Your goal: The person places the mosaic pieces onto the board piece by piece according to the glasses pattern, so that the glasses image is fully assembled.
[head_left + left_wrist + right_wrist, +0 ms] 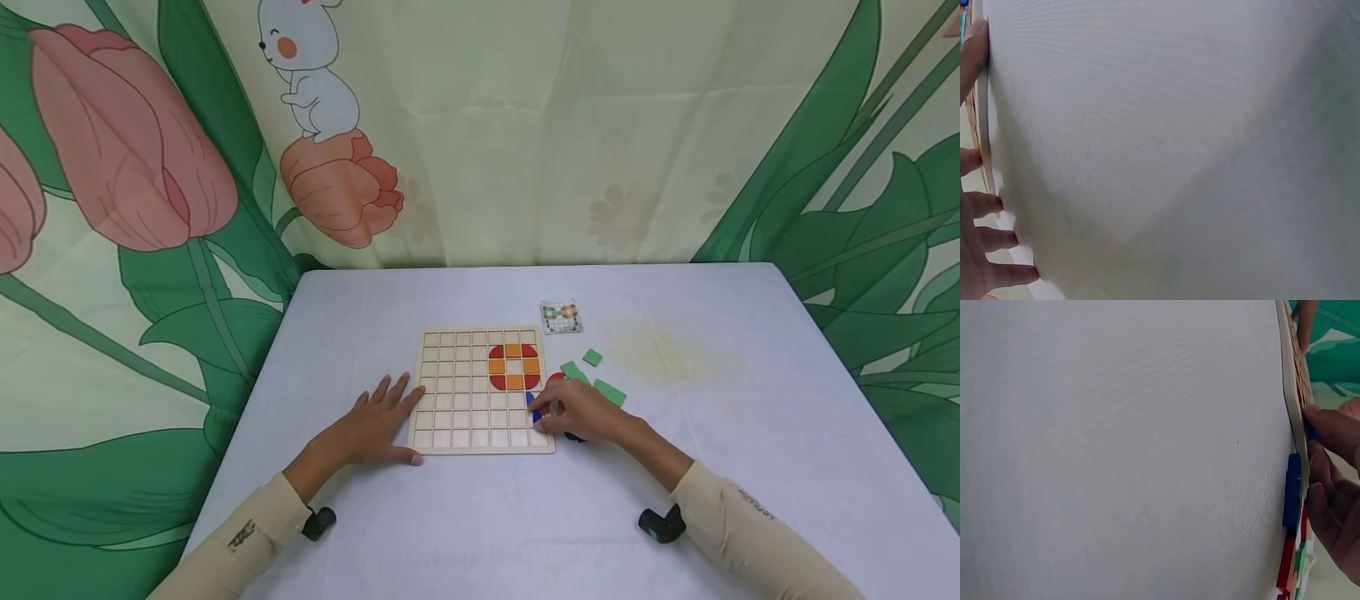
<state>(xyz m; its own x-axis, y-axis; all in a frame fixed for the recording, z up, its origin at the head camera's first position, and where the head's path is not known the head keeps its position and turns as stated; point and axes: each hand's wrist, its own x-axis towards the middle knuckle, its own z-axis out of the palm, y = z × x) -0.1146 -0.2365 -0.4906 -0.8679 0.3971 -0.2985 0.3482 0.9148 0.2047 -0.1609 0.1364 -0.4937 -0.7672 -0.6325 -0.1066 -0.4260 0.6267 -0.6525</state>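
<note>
A wooden grid board [465,400] lies on the white table, with a ring of red and orange pieces [514,367] set in its upper right cells. My left hand [386,417] lies flat on the table, fingers straight, touching the board's left edge [982,125]. My right hand [546,417] is at the board's lower right edge and pinches a small blue piece [534,408] over the cells there. In the right wrist view my fingers [1335,487] curl against the board's edge [1292,394], beside another blue piece [1294,490] lying on the table.
Several green squares [609,392] and a red piece [555,379] lie loose to the right of the board. A small pattern card [561,317] sits behind them. A flower-print curtain [525,125] hangs behind the table.
</note>
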